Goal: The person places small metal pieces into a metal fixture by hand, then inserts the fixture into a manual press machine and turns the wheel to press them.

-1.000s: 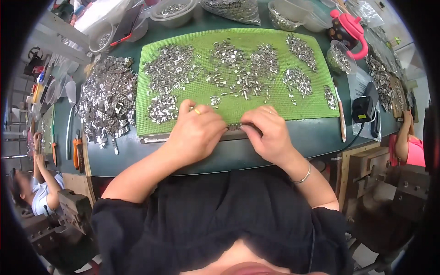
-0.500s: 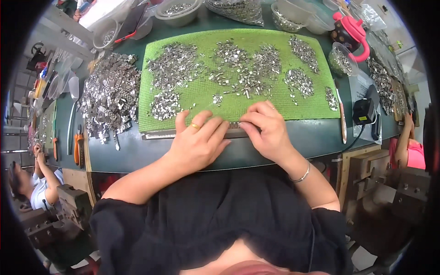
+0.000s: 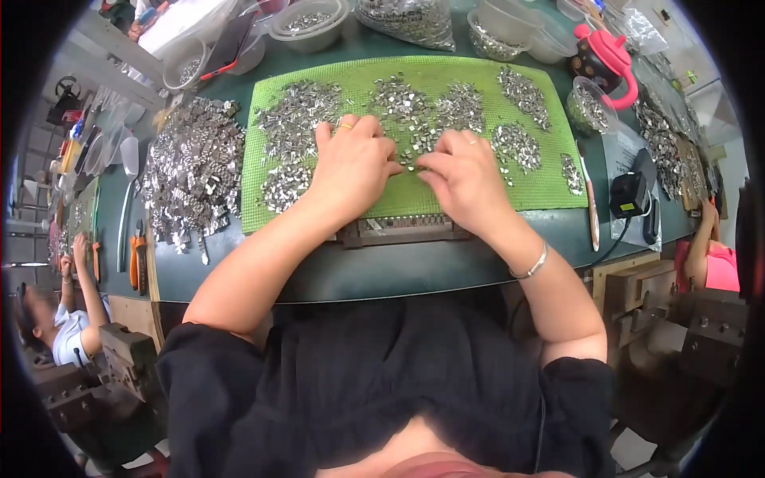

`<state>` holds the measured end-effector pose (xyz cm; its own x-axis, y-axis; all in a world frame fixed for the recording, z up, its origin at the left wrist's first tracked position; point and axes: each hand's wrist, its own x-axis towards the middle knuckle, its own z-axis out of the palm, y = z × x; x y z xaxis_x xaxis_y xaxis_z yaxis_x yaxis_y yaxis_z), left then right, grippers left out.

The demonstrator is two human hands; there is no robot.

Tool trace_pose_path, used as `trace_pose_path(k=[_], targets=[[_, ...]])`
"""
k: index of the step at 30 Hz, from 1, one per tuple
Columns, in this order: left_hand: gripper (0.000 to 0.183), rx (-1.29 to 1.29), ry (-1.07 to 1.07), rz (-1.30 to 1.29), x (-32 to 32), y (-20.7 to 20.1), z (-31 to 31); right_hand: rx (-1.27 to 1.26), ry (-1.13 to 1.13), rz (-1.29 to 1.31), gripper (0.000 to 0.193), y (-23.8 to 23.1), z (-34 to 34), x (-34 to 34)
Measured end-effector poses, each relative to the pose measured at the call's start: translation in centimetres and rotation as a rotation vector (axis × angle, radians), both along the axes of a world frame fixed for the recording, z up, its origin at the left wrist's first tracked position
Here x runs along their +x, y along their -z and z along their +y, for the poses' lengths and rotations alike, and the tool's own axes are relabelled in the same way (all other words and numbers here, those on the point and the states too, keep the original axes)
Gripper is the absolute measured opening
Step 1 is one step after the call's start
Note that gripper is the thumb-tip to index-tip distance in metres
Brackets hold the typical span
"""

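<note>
Over the middle of the green textured mat [image 3: 374,70], both hands reach among small silvery metal pieces [image 3: 405,99]. My left hand [image 3: 355,163] has its fingers bent and drawn together, the thumb pointing right; whatever lies under its fingertips is hidden. Thumb and forefinger of my right hand [image 3: 464,175] are pinched close to the left thumb, and anything between them is too small to name. Below the hands, at the mat's near edge, lies a dark slotted metal bar [image 3: 406,231] with a row of small pieces along its top. Neither hand touches it.
Left of the mat rises a large heap of metal pieces [image 3: 191,171], with orange-handled pliers [image 3: 138,255] nearby. Plastic tubs [image 3: 311,24] and a filled bag [image 3: 406,20] line the back. To the right are a red-lidded pot [image 3: 606,60] and a black adapter [image 3: 628,195].
Both hands have moved forward from the bar onto the metal pieces on the mat. More of the bar shows now, and its left end sits farther right.
</note>
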<state>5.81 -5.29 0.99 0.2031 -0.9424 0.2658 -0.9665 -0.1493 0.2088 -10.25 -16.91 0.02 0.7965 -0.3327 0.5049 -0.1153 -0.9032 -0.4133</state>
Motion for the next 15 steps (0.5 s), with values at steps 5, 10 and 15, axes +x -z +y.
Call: trace_pose_path(k=[5, 10, 15], targets=[[0.011, -0.012, -0.018, -0.004, 0.1, 0.4, 0.2, -0.169, -0.022, 0.090, 0.005, 0.8, 0.4, 1.8], [0.007, -0.125, 0.073, 0.045, 0.3, 0.0, 1.0, -0.215, -0.045, 0.104, 0.003, 0.4, 0.3, 2.1], [0.006, -0.089, 0.289, 0.239, -1.1, -1.1, 5.0, 0.121, -0.200, -0.047, 0.009, -0.7, 0.8, -2.0]])
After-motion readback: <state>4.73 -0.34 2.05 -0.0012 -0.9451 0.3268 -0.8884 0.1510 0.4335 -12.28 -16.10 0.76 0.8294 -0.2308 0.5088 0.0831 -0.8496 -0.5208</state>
